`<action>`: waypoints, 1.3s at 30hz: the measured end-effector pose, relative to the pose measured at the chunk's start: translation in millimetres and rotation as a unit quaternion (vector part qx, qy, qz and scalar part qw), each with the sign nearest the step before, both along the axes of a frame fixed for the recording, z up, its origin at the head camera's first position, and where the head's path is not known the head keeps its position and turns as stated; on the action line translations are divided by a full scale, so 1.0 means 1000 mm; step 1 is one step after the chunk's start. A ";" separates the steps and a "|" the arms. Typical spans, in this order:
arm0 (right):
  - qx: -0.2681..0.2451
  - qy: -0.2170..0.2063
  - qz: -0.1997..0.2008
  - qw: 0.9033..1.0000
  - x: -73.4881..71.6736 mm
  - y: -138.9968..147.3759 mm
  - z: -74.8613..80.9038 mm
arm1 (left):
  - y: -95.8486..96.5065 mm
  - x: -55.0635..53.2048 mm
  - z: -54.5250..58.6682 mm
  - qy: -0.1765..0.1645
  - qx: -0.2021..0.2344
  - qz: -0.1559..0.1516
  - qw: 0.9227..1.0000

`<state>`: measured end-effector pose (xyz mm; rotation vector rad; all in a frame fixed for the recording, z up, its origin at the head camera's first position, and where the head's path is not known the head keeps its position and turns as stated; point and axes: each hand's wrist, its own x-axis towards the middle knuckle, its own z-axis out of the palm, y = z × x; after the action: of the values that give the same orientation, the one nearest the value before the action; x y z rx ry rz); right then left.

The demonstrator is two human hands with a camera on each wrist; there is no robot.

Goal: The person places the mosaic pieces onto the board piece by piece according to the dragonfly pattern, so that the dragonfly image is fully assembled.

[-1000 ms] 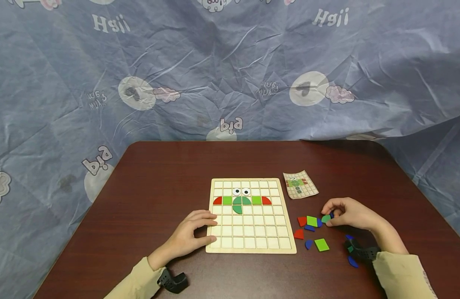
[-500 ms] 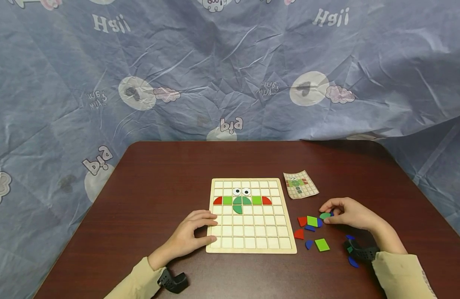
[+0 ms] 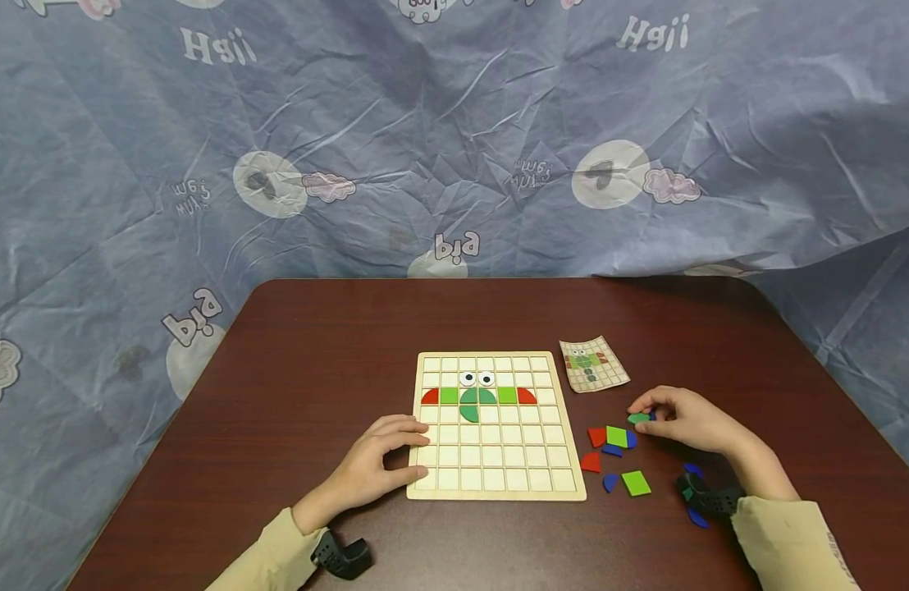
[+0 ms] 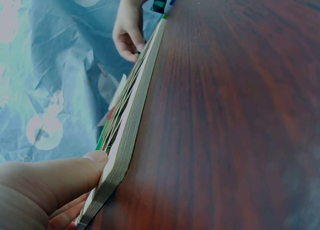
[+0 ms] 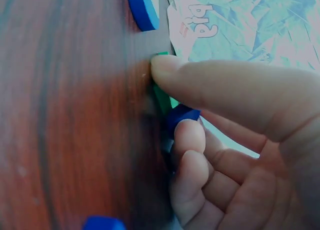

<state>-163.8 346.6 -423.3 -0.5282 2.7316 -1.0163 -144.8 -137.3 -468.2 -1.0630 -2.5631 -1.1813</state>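
Observation:
My left hand (image 3: 372, 461) rests at the left edge of a pale wooden grid board (image 3: 502, 495), its thumb (image 4: 75, 177) and fingers reaching just over the rim. On the board lie two eye discs (image 3: 477, 378), light green squares (image 3: 449, 396), red quarter-circles (image 3: 527, 396) and three dark green quarter-circles (image 3: 469, 413). To the right of the board, my right hand (image 3: 694, 423) pinches a green quarter-circle piece (image 3: 638, 419) between thumb and fingers. In the right wrist view, a blue piece (image 5: 181, 118) sits against the curled fingers, and the thumb partly covers the green piece.
Loose red pieces (image 3: 591, 463), light green squares (image 3: 635, 483) and blue pieces (image 3: 610, 483) lie between the board and my right hand. Several more are under the right wrist strap (image 3: 709, 496). A pattern card (image 3: 600, 379) lies at the board's upper right. A printed cloth (image 3: 425, 164) hangs behind the table.
My right hand has shifted slightly left and away from me, with the green quarter-circle moving along in its fingers. The left hand and the board stay where they were.

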 end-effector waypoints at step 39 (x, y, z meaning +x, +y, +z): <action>-0.008 0.105 -0.130 0.986 -0.004 -0.055 0.033 | -0.001 -0.001 -0.002 -0.001 -0.003 0.002 1.000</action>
<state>-167.6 291.4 -390.7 -0.3005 3.0434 -1.0970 -145.3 -137.8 -470.0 -1.0576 -2.5708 -1.1765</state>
